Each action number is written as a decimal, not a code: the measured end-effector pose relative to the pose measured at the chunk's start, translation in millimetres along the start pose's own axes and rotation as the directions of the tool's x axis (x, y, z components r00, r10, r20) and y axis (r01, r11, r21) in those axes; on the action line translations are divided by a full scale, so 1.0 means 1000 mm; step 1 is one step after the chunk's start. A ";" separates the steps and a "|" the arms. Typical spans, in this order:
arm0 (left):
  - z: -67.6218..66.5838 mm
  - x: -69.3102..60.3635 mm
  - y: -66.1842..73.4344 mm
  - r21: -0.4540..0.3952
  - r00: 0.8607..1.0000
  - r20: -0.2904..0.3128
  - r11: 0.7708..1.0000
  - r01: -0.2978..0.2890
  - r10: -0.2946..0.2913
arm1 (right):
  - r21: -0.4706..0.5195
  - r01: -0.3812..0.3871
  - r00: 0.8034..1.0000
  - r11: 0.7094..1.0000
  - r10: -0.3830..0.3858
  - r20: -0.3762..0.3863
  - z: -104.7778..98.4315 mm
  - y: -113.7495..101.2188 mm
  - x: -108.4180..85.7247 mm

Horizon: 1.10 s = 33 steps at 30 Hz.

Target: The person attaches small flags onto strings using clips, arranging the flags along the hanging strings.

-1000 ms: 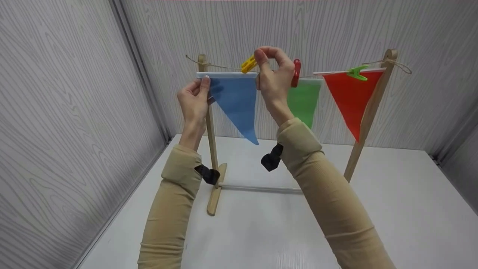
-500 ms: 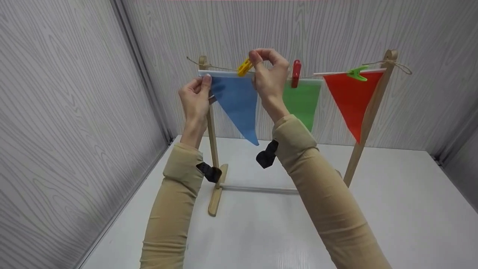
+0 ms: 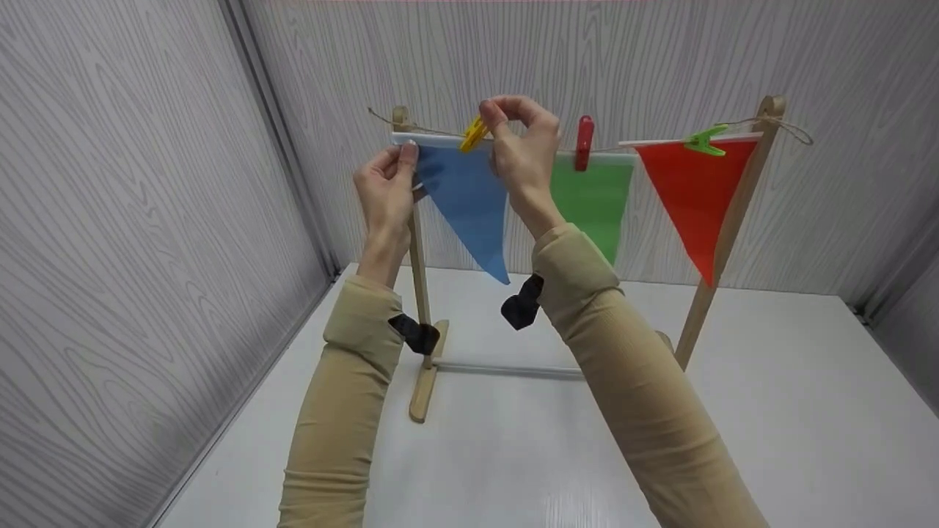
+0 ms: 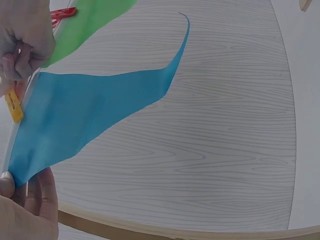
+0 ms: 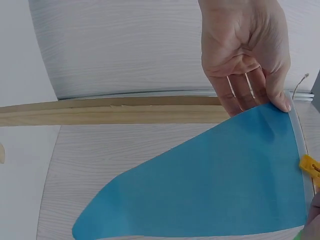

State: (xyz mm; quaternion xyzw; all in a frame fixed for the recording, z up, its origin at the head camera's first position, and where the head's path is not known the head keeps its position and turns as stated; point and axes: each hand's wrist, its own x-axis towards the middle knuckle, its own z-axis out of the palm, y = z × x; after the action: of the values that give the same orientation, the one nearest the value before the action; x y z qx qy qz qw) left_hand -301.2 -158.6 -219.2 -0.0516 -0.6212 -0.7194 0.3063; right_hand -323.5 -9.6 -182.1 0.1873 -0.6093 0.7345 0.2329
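Observation:
A blue triangular pennant (image 3: 473,205) with a white top band hangs at the left part of a twine line (image 3: 434,132). My left hand (image 3: 385,187) pinches its upper left corner between thumb and fingers. With thumb and fingertips, my right hand (image 3: 524,150) squeezes a yellow clothespin (image 3: 473,135). The clothespin's front end overlaps the pennant's top band and the twine. In the right wrist view, the clothespin (image 5: 311,166) lies across the white band; whether its jaws are clamped on it is unclear. The pennant's upper right corner is behind my right hand in the head view.
A green pennant (image 3: 596,202) hangs from a red clothespin (image 3: 584,143), and a red pennant (image 3: 697,198) from a green clothespin (image 3: 706,141). Wooden posts (image 3: 419,279) carry the twine at both ends. A white rod (image 3: 506,369) joins their feet on the white table (image 3: 469,455).
My right hand has moved left with the yellow clothespin, which has come down over the pennant's top band. My left hand has lifted the pennant's corner slightly up and to the right.

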 end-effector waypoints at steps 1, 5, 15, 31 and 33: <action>0.000 0.000 0.000 0.004 1.000 -0.001 1.000 0.003 -0.003 | -0.009 -0.006 1.000 1.000 0.006 0.007 0.000 0.000 0.000; 0.000 -0.001 -0.001 0.009 1.000 -0.006 1.000 0.005 -0.005 | -0.074 -0.005 0.998 0.997 0.010 0.064 0.000 0.001 -0.002; 0.000 -0.002 -0.003 -0.004 1.000 -0.017 1.000 0.023 -0.023 | -0.074 -0.056 0.987 0.996 0.067 0.148 -0.006 0.006 -0.005; -0.003 -0.009 -0.006 -0.023 0.998 -0.060 0.999 -0.024 0.022 | 0.034 -0.048 0.972 0.998 0.039 0.231 -0.018 0.013 -0.013; -0.003 -0.010 -0.006 -0.016 0.998 -0.066 1.000 -0.021 0.020 | 0.021 -0.048 0.970 0.999 0.042 0.240 -0.017 0.013 -0.014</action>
State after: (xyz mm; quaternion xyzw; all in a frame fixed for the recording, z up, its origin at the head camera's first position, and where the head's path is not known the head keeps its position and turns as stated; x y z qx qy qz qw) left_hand -295.6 -157.3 -229.8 -0.0367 -0.6041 -0.7227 0.3337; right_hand -319.2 3.2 -203.5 0.2637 -0.6271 0.7198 0.1384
